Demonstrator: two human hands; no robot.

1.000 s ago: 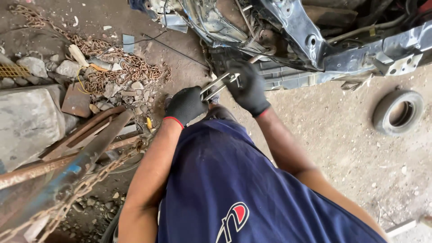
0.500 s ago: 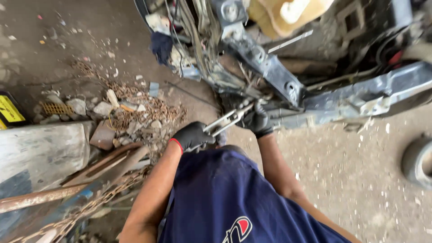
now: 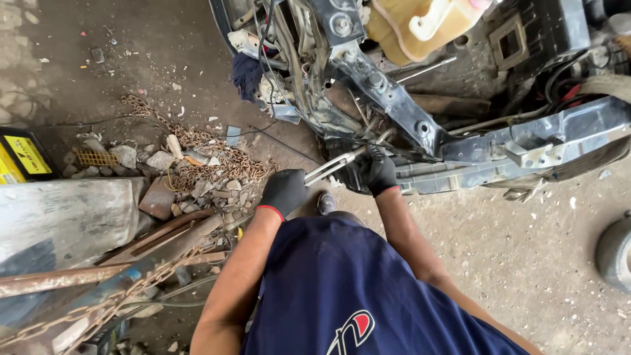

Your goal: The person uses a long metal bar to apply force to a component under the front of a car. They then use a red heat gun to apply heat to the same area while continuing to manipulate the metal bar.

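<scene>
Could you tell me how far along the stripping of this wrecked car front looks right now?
Done: the car front is already stripped bare, its frame and yellowish tank exposed. In hand: the left hand and right hand, both gloved, hold a long metal tool against the lower frame. Left: wiring and brackets still hang on the structure.

The left hand grips the near end of a metal tool running up-right to the right hand, which sits against the car frame. A chain lies left (among rubble), a tyre at the ground's right edge.
</scene>
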